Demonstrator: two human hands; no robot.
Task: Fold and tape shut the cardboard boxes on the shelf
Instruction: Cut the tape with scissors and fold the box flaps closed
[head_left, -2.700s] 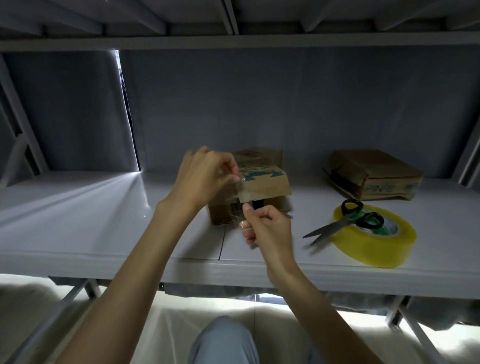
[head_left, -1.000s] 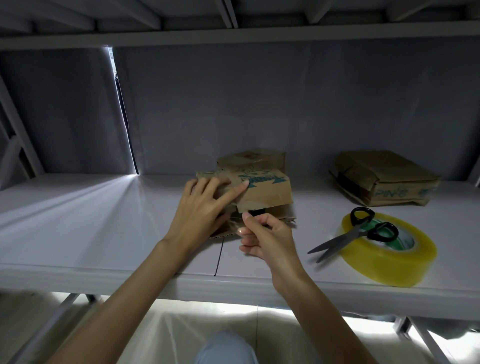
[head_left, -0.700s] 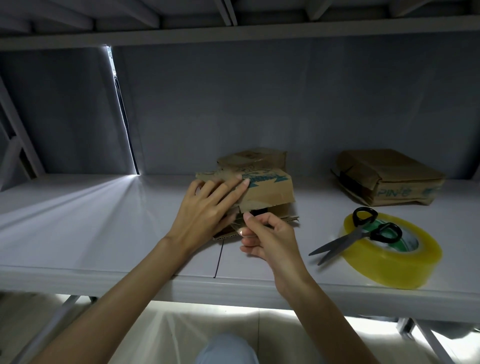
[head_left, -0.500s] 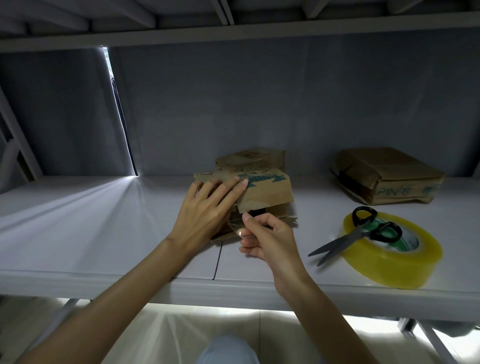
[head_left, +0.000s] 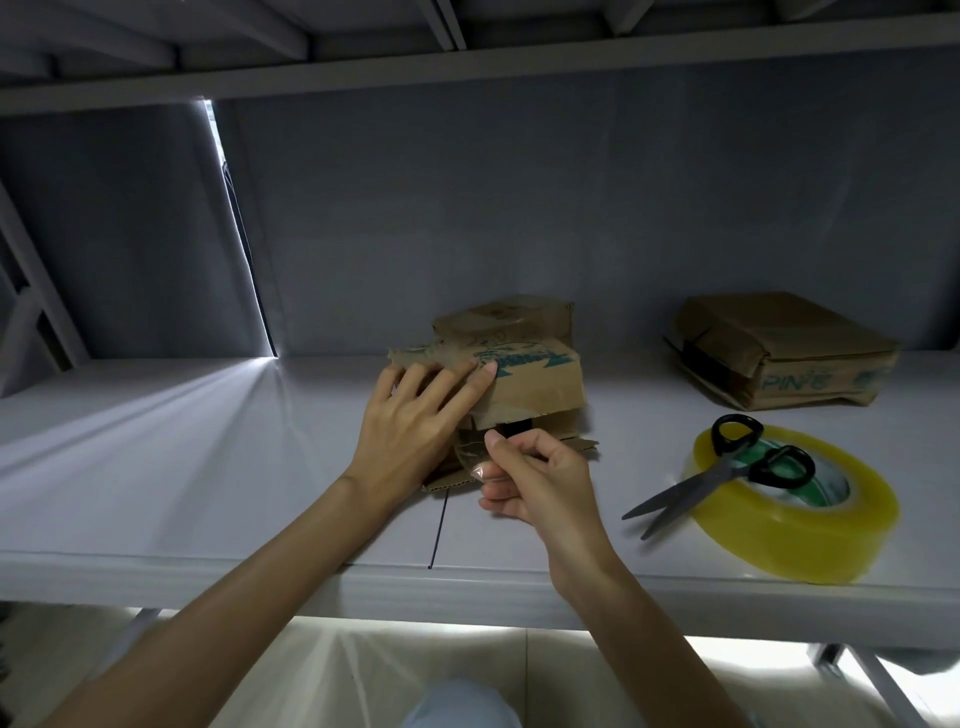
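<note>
A small brown cardboard box (head_left: 535, 384) with teal print stands in the middle of the white shelf (head_left: 208, 467), its flaps partly folded. My left hand (head_left: 415, 421) lies flat against the box's left front, fingers straight and pressing the cardboard. Just in front of the box, my right hand (head_left: 535, 478) pinches the lower end of a clear tape strip (head_left: 470, 452) that runs up onto the box. A second cardboard box (head_left: 789, 348), folded shut, sits at the back right.
A yellow tape roll (head_left: 810, 514) lies flat at the right front of the shelf, with black-handled scissors (head_left: 727, 473) resting across it, blades pointing left. A grey wall backs the shelf. Another shelf hangs close overhead.
My left hand let go of the tape's top end and flattened onto the box's front. The right hand still pinches the strip's lower end. In the last second little has moved.
</note>
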